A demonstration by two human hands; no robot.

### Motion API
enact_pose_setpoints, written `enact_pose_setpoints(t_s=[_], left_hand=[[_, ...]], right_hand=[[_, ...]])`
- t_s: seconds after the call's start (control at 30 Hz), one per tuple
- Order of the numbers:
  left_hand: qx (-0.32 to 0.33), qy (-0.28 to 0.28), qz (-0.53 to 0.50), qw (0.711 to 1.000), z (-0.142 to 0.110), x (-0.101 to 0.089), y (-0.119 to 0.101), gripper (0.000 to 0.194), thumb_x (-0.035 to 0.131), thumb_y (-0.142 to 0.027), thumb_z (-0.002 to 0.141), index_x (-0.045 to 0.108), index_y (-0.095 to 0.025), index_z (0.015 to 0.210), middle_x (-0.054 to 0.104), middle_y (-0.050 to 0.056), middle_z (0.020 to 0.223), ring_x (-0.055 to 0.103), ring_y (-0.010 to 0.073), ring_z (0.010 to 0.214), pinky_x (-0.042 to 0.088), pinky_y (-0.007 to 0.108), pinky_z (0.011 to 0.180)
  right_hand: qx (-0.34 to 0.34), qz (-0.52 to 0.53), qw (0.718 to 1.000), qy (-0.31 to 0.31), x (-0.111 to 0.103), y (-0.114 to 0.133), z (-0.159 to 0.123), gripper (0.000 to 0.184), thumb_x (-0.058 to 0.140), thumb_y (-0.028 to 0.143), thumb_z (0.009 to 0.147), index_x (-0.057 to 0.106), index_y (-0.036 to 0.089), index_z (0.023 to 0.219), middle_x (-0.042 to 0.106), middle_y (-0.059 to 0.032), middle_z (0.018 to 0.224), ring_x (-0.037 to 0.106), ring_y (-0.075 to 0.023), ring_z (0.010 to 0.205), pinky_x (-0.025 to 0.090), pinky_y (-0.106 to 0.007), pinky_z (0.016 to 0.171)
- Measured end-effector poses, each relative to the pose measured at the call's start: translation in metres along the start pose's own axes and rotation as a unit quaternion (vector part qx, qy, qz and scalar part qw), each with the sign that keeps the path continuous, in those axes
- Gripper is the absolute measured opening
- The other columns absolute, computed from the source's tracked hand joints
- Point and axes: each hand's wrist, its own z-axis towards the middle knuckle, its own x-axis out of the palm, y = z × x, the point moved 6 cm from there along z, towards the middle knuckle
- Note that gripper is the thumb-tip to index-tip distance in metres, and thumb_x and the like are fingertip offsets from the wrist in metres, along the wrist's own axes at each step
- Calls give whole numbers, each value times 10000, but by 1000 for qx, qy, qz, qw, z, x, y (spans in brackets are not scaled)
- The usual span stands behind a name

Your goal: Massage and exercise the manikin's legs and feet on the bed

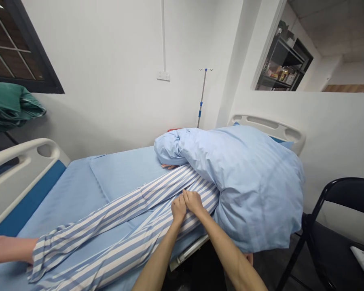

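Observation:
A figure in blue-and-white striped trousers point(115, 218) lies along a hospital bed point(79, 186); whether it is a person or a manikin I cannot tell. A light blue duvet point(248, 178) is bunched over its upper body. My left hand point(178, 209) and my right hand point(194, 201) rest side by side on the striped cloth at the near thigh, just below the duvet's edge. Both have their fingers curled, pinching the fabric. A bare foot point(6, 247) sticks out at the far left, and a hand point(169, 166) shows under the duvet.
The bed has white boards at both ends, one on the left point(21, 161) and one behind the duvet point(269, 127). An IV pole point(202, 99) stands at the wall. A black chair point(339, 226) stands at the right. Green cloth point(9, 107) hangs at upper left. Shelves point(282, 64) show through an opening.

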Motion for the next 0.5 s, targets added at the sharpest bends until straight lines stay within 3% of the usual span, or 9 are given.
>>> enact_pose_setpoints(t_s=[0.1,0.2,0.33,0.5], left_hand=[[6,37,-1,999,0,7,2,318,407,-147,895,584,-179,633,647,70,671,587,168,674,352,267,662],[-5,46,-12,999,-1,13,5,427,346,-207,944,511,-194,551,616,58,625,551,153,632,340,271,648],[-20,46,-58,997,-2,13,5,477,327,-270,951,413,-213,486,509,34,531,491,151,582,330,280,629],[-57,59,-135,987,8,14,-12,483,345,-266,933,290,-233,455,377,2,463,384,138,510,285,294,572]], right_hand=[[-12,-50,999,15,-12,2,5,398,435,315,992,671,202,692,710,-85,689,598,-173,620,280,-276,600],[-15,-43,999,22,-10,-4,7,461,381,325,1013,671,211,672,722,-74,705,596,-157,625,274,-270,605],[19,33,999,-21,0,-22,3,503,334,349,1008,602,209,607,674,-51,637,550,-143,590,259,-268,594],[49,181,978,-96,-3,-38,1,551,274,502,977,392,223,516,465,9,491,405,-121,508,255,-261,549]])
